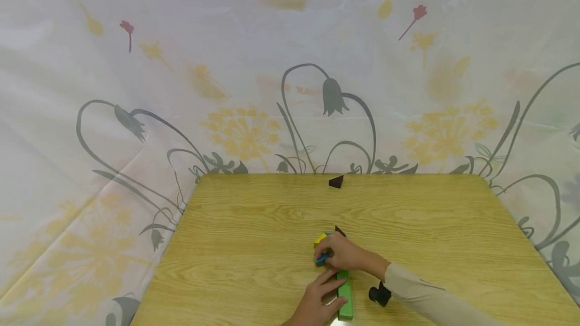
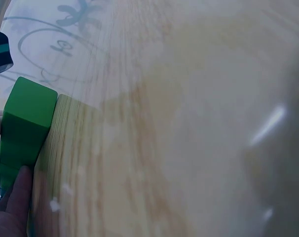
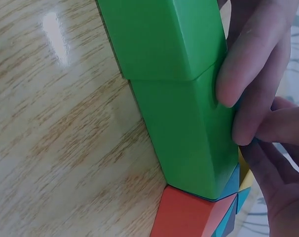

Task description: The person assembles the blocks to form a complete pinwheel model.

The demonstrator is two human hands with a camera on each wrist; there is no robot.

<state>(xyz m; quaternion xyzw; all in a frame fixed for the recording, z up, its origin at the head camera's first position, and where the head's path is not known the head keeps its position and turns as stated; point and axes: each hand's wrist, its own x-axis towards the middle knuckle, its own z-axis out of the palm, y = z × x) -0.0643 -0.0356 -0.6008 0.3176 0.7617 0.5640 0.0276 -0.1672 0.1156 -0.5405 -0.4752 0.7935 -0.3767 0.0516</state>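
In the head view, my right hand (image 1: 343, 253) pinches a small blue block (image 1: 321, 260) between thumb and fingers, just above the table. Below it, my left hand (image 1: 317, 300) rests its fingers along the left side of a row of green blocks (image 1: 346, 302). The right wrist view shows two green blocks (image 3: 181, 133) end to end, with left fingertips (image 3: 233, 89) against them. A red-orange block (image 3: 181, 212) touches their far end. A yellow block (image 1: 319, 239) and a dark brown pointed block (image 1: 340, 231) show beyond my right hand, which partly hides them.
A dark brown wedge block (image 1: 336, 181) lies alone near the far edge of the wood-grain table (image 1: 244, 225). A small black device (image 1: 379, 294) sits by my right cuff. A flower-printed sheet (image 1: 290, 39) hangs behind the table.
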